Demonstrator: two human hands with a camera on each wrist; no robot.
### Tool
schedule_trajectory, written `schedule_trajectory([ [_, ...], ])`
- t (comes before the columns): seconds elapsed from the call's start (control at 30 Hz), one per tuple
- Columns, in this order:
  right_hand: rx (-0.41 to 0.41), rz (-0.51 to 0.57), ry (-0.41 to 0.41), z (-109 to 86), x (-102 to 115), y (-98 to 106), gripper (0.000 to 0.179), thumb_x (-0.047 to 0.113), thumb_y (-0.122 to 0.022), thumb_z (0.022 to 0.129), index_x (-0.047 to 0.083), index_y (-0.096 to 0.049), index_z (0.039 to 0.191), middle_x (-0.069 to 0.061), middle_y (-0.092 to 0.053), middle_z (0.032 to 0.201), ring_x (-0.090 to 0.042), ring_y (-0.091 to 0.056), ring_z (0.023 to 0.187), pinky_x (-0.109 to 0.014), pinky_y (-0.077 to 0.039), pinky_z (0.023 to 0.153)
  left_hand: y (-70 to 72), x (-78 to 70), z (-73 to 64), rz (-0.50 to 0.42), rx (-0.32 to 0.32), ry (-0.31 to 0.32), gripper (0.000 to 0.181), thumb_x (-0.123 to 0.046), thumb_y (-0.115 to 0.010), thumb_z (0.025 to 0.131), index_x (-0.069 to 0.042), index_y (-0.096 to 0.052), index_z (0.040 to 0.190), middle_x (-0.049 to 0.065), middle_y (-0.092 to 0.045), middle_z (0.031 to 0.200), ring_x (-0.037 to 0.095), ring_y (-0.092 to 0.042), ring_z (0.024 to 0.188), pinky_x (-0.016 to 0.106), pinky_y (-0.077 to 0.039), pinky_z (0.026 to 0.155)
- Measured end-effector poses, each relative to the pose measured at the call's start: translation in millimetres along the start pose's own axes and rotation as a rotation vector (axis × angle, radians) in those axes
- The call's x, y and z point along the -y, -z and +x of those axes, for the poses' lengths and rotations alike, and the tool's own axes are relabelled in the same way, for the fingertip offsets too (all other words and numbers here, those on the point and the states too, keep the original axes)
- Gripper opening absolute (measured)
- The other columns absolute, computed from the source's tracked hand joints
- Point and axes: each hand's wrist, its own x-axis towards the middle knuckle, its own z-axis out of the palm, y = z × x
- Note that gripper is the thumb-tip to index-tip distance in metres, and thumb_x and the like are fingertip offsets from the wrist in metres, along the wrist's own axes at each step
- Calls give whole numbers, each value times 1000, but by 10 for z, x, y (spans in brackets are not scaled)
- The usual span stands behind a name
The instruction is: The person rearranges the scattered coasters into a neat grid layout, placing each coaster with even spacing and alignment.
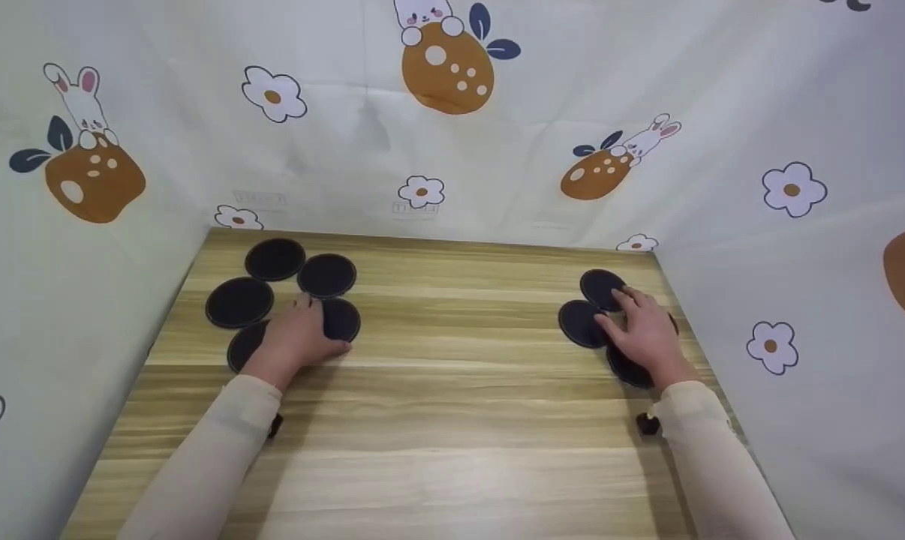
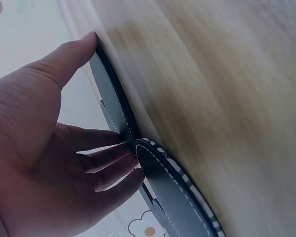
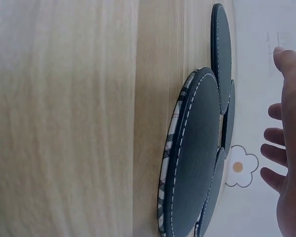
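Note:
On the left of the wooden table lie several round black coasters with pale stitching. My left hand (image 1: 293, 335) spans the rightmost coaster (image 1: 344, 322), thumb at its near edge, fingertips at its opposite edge. In the left wrist view this coaster (image 2: 111, 91) lies between thumb and fingers, and the fingers also reach the rim of the neighbouring coaster (image 2: 172, 192). Over a second cluster on the right hovers my right hand (image 1: 645, 330), fingers spread, holding nothing. In the right wrist view the nearest coaster (image 3: 195, 153) shows a checked edge, apart from the fingers.
Farther left coasters (image 1: 275, 259) lie close to the back edge of the wooden table (image 1: 452, 420). A pale printed cloth (image 1: 332, 150) with rabbits and flowers encloses the table at the back and sides. Bare wood separates the two clusters.

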Motion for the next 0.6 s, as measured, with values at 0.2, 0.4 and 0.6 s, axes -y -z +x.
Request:
schedule_trajectory([
  [0.2,-9,9,7,0,-11,-7,76,57,-64,108,-1,-58,157,-32,-50,161,-54,-47,147,-73,-37,120,3,-19,31,11,-1,-6,102,-48,-85,92,25,-46,151,48,-29,166,64,-39,149,71,-42,119],
  [0.4,-1,10,-5,-13,-24,-10,75,57,-64,108,0,-59,157,-31,-50,162,-54,-47,148,-72,-37,120,3,-32,71,-2,-14,-16,96,-47,-88,86,27,-57,140,52,-33,160,64,-46,142,68,-49,113],
  [0.6,-17,14,3,-43,-27,2,73,54,-65,108,-2,-60,155,-32,-51,160,-55,-49,146,-72,-37,120,7,-14,103,13,-37,-43,91,-46,-89,82,25,-64,132,54,-37,155,66,-47,140,66,-54,108],
])
